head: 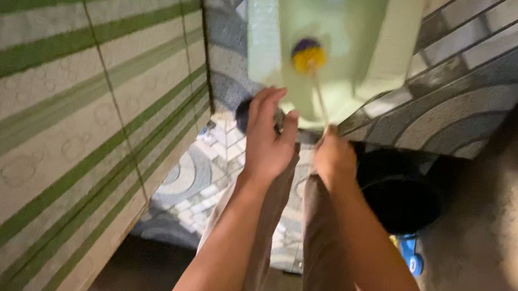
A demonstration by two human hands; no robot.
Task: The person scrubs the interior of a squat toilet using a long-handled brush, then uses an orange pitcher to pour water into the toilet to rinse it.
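The right hand is clenched on the thin brush handle, and at 9 o'clock the left hand lies released on a dark bottle.

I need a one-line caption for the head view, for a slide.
Right hand scrubs a pale green squat toilet with a yellow-headed brush; left hand rests at its rim.
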